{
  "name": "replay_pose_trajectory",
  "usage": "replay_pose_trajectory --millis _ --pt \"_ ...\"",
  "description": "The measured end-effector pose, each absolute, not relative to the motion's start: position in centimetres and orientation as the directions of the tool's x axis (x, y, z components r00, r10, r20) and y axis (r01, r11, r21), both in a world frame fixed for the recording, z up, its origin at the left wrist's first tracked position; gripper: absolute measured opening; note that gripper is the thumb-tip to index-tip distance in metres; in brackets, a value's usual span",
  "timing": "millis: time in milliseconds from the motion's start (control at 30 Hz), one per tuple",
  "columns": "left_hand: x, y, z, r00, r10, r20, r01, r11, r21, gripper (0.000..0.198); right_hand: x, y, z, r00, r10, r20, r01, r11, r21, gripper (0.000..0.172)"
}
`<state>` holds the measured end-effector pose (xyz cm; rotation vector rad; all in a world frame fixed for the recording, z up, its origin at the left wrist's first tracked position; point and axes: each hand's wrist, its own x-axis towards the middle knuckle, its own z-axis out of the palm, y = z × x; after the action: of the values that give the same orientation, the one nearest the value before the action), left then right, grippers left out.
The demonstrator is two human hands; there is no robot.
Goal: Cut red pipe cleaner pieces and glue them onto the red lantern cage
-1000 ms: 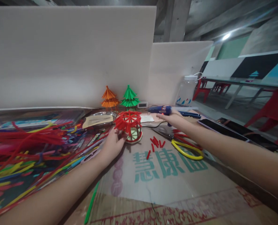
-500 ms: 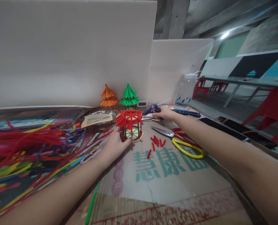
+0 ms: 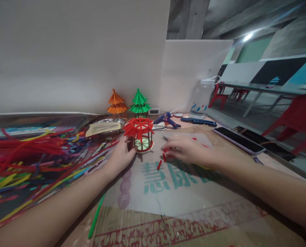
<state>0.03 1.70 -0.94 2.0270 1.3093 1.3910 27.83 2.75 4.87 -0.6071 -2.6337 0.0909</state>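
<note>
A small pavilion model with a red pipe-cleaner roof (image 3: 139, 127) stands on a round, pale base. My left hand (image 3: 120, 154) grips it low on its left side, thumb at the base and fingers partly hidden behind. To the right, my right hand (image 3: 187, 150) is lowered over the short red pipe-cleaner pieces (image 3: 159, 165), its fingertips closed around a red piece (image 3: 165, 151); the fingers are slightly blurred. Beneath this hand lie scissors, mostly hidden, with the blade tip (image 3: 165, 138) showing. A blue glue gun (image 3: 167, 120) rests behind the pavilion to its right.
Orange (image 3: 116, 103) and green (image 3: 139, 103) pagoda models stand at the back. Many coloured pipe cleaners (image 3: 26, 151) fill the left side beside a metal dish (image 3: 116, 122). On the right are a water bottle (image 3: 200, 97), blue-handled pliers (image 3: 199, 121) and a phone (image 3: 239, 140).
My right hand has let go of the glue gun, now lying at the back, and come nearer to the red pieces. My left hand stays at the pavilion.
</note>
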Motion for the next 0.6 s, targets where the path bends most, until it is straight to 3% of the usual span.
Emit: replay_pose_trajectory --millis 133,233,300,433,600 --pt "0.1 1.5 -0.9 0.083 0.857 0.509 0.46 -0.486 0.743 0.044 25.5 0.8 4.3 -0.926 0.25 0.284 0.276 0.96 0.055 0.022" --pt "0.2 1.4 -0.8 0.088 0.86 0.503 0.459 -0.483 0.745 0.041 24.9 0.8 3.5 -0.917 0.269 0.296 0.306 0.948 0.086 0.018" --pt "0.2 1.5 -0.8 0.091 0.862 0.499 0.447 -0.483 0.753 0.039 25.0 0.7 3.1 -0.878 0.332 0.343 0.35 0.937 -0.012 0.015" --pt "0.0 1.8 -1.0 0.08 0.866 0.494 0.432 -0.477 0.766 0.042 25.5 0.0 3.2 -0.71 0.576 0.405 0.448 0.813 -0.372 0.014" --pt "0.4 0.9 -0.1 0.139 0.826 0.547 0.467 -0.541 0.699 0.046 25.5 -0.2 3.9 -0.494 0.716 0.494 0.282 0.669 -0.688 0.01"
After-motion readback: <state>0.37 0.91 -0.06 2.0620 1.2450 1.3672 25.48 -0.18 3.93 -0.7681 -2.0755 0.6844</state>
